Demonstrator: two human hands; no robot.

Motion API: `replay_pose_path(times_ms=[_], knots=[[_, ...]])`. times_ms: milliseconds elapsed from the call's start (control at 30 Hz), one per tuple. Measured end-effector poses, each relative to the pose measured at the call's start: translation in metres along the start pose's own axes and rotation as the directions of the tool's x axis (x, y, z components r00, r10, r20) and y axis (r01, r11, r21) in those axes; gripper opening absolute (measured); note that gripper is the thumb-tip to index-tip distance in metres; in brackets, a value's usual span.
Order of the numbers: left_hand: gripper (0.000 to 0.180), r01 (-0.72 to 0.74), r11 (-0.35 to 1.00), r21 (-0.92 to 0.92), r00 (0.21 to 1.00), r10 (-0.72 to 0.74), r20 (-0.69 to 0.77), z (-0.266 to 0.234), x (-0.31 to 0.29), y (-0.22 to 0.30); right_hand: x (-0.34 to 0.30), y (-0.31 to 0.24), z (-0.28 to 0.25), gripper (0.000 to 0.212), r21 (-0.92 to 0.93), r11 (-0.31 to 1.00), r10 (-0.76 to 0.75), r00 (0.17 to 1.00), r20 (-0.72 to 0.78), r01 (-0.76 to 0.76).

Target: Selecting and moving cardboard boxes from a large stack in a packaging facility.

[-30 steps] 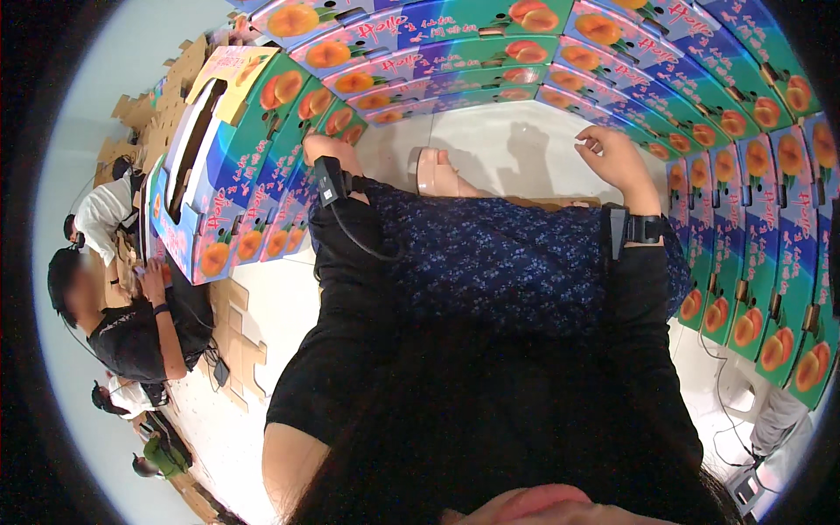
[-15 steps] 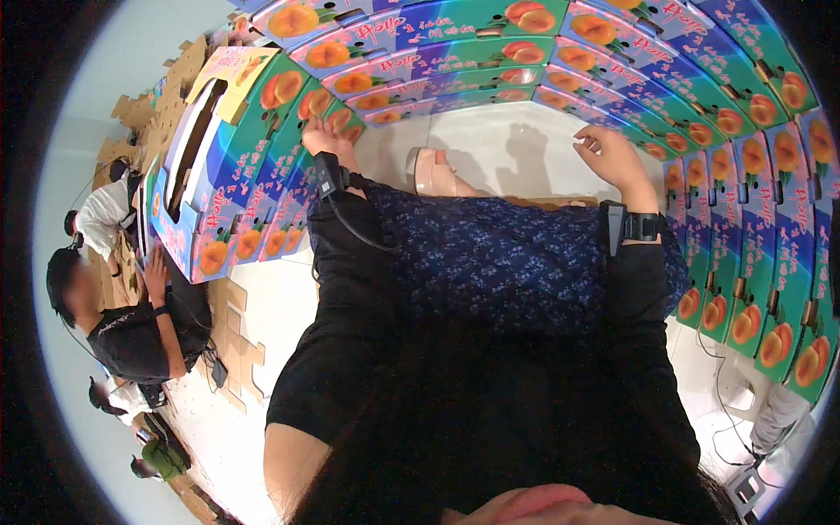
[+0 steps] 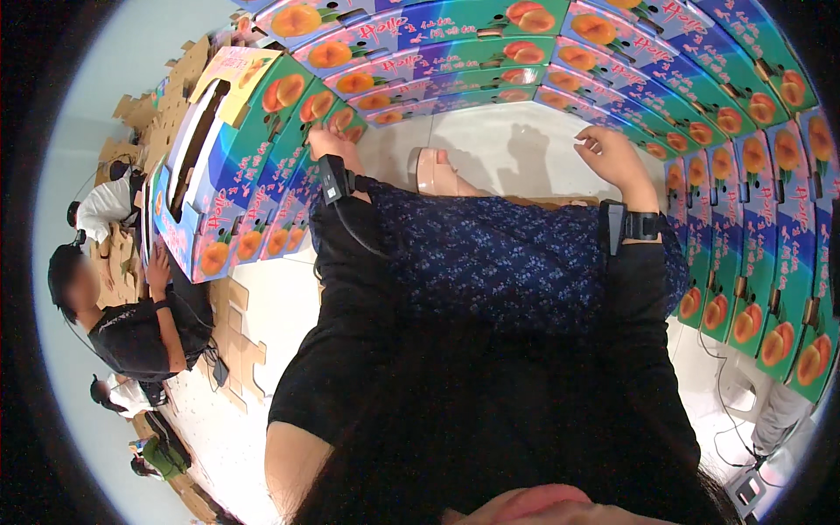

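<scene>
My left hand is beside a stack of printed fruit cartons at the left, against or very close to their green sides. Its fingers are loosely bent and partly hard to make out; no object shows in them. My right hand hangs over the floor in front of the right-hand cartons, its fingers loosely curved and apart, holding nothing. Each wrist carries a strapped black device. The top carton of the left stack has a white-edged, dark slot-like opening and a yellow flap.
More blue, green and pink cartons wall in the far side, and others stand at the right. A pink shoe shows beyond the dark floral fabric. Several people, one a co-worker in black, are at the left near flattened cardboard. Cables trail at lower right.
My left hand and forearm have shifted slightly to the right along the cartons. My right hand has stayed nearly still. The co-worker in black has moved a little.
</scene>
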State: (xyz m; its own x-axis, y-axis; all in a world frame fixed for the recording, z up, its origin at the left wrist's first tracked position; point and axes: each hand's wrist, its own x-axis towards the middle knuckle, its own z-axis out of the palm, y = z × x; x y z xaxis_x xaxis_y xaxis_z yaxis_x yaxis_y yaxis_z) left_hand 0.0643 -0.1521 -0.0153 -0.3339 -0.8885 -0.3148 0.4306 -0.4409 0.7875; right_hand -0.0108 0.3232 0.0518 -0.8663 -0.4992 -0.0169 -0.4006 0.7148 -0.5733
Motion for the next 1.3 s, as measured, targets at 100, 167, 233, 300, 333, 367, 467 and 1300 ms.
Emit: replay_pose_path(times_ms=[100, 167, 233, 300, 333, 367, 467, 1300], knots=[[0.022, 0.075, 0.996, -0.043, 0.991, -0.079, -0.109, 0.022, -0.045, 0.016, -0.001, 0.001, -0.001, 0.028, 0.001, 1.000, 0.011, 1.000, 0.004, -0.011], [0.036, -0.104, 0.982, 0.158, 0.992, 0.114, -0.055, 0.055, -0.114, 0.049, 0.000, 0.005, 0.001, 0.028, -0.010, 1.000, 0.017, 1.000, 0.009, -0.017], [0.050, -0.257, 0.950, 0.179, 0.961, 0.271, -0.060, 0.048, -0.102, 0.044, 0.002, 0.001, 0.002, 0.028, -0.020, 1.000, 0.006, 1.000, 0.020, -0.006], [0.064, -0.398, 0.895, 0.201, 0.907, 0.417, -0.059, 0.037, -0.080, 0.033, 0.002, -0.003, 0.002, 0.028, -0.026, 1.000, 0.001, 0.999, 0.037, -0.001], [0.076, -0.428, 0.875, 0.224, 0.900, 0.435, 0.020, 0.031, -0.069, 0.029, 0.003, -0.002, 0.002, 0.028, -0.028, 1.000, -0.001, 0.999, 0.039, 0.002], [0.089, -0.459, 0.854, 0.244, 0.888, 0.450, 0.098, 0.024, -0.058, 0.025, 0.003, 0.001, 0.004, 0.028, -0.023, 1.000, 0.000, 0.999, 0.042, 0.001], [0.088, -0.484, 0.852, 0.199, 0.875, 0.463, 0.144, 0.044, -0.092, 0.028, 0.002, 0.002, 0.004, 0.028, -0.012, 1.000, 0.021, 0.998, 0.051, -0.021], [0.079, -0.460, 0.864, 0.204, 0.848, 0.360, 0.388, 0.041, -0.079, 0.027, 0.001, 0.000, 0.007, 0.027, -0.005, 1.000, 0.026, 0.998, 0.051, -0.025]])
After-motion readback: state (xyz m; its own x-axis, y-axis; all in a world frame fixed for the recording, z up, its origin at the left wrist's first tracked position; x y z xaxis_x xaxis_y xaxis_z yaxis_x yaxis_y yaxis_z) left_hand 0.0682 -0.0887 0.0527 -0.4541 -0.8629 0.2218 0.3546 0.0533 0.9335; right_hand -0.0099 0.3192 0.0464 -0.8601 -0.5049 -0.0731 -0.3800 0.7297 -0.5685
